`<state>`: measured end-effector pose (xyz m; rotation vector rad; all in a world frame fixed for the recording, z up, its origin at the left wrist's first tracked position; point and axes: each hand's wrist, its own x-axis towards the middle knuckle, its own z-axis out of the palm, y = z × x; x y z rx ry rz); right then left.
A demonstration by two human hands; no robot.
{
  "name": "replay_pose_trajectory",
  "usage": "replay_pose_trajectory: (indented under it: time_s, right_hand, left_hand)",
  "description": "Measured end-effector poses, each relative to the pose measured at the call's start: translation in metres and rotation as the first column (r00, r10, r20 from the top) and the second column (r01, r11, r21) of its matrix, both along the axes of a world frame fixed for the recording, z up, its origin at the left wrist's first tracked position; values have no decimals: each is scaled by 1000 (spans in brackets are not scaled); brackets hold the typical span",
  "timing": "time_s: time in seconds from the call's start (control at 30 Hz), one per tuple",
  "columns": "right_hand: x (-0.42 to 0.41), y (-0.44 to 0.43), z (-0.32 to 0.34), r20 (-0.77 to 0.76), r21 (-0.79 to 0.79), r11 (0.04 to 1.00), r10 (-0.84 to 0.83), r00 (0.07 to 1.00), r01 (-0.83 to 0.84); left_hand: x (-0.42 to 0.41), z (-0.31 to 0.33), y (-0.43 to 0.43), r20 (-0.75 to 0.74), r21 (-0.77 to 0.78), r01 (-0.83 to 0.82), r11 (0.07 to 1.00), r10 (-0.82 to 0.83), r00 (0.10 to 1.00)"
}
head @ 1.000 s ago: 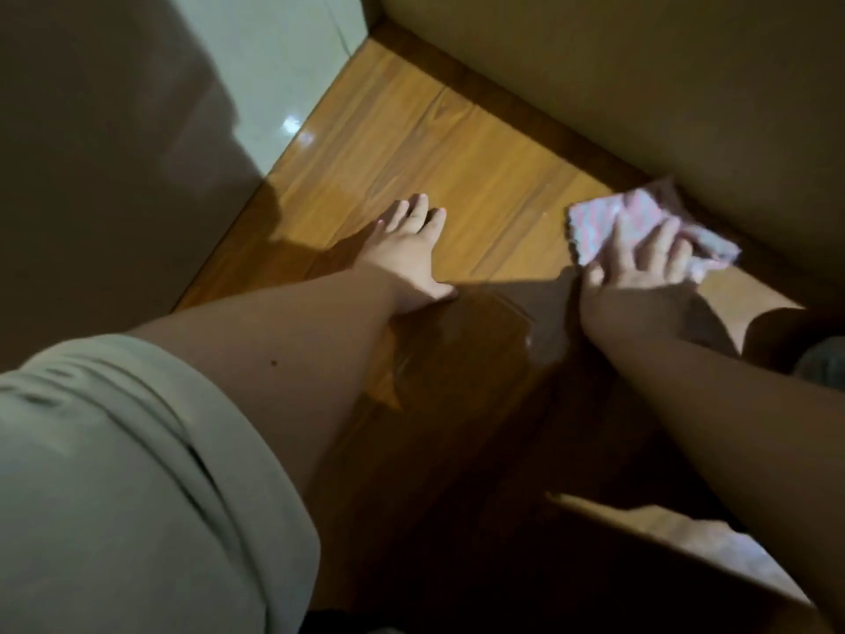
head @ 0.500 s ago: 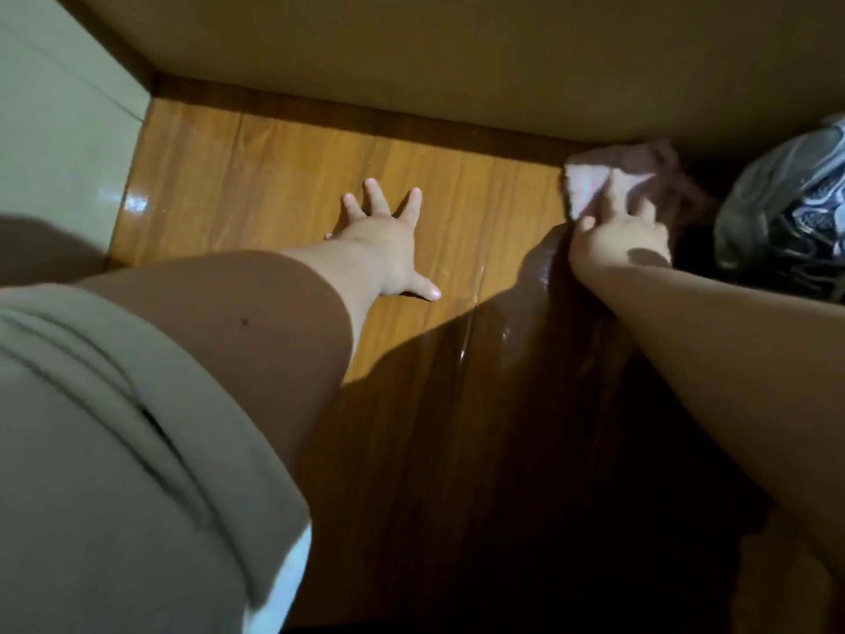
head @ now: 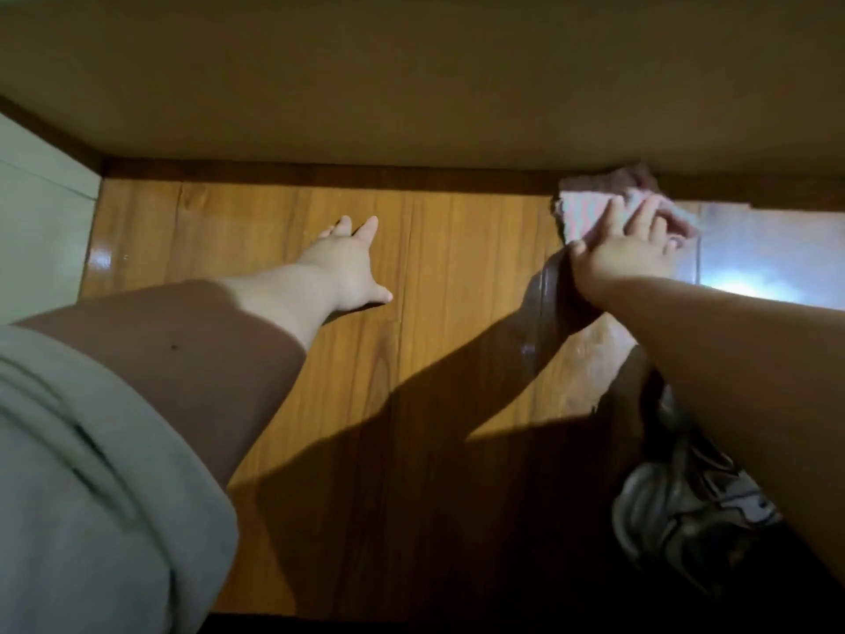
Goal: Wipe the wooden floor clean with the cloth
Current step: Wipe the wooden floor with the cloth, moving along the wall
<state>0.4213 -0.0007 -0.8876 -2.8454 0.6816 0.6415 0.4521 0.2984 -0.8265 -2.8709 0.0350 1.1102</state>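
Pink cloth (head: 583,215) half beneath right hand (head: 626,257)

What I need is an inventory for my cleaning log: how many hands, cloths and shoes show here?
Hands: 2 (left hand, right hand)
Pink striped cloth: 1
Grey sneaker: 1
Total: 4

Open stretch of glossy orange-brown plank floor (head: 457,249) lies between my left hand (head: 350,263) and my right hand (head: 626,253); passage there is free. Far side blocked by the tan flat wall panel (head: 411,84) and its dark brown skirting strip (head: 320,175). A grey-and-black sports shoe (head: 676,510) obstructs the floor beneath my right forearm.
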Motion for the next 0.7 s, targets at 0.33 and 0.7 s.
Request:
replay_pose_trajectory:
  time_s: [0.33,0.7]
  right_hand:
    - [-13,39,22,-22,235,729,665,747,-643]
    - [2,-46,18,-83,84,996,19,996,-12]
  left_hand:
    - [14,-1,-68,-84,-21,150,989,-151,985]
    - [15,-6,-108,-118,-25,146,989,-148,982]
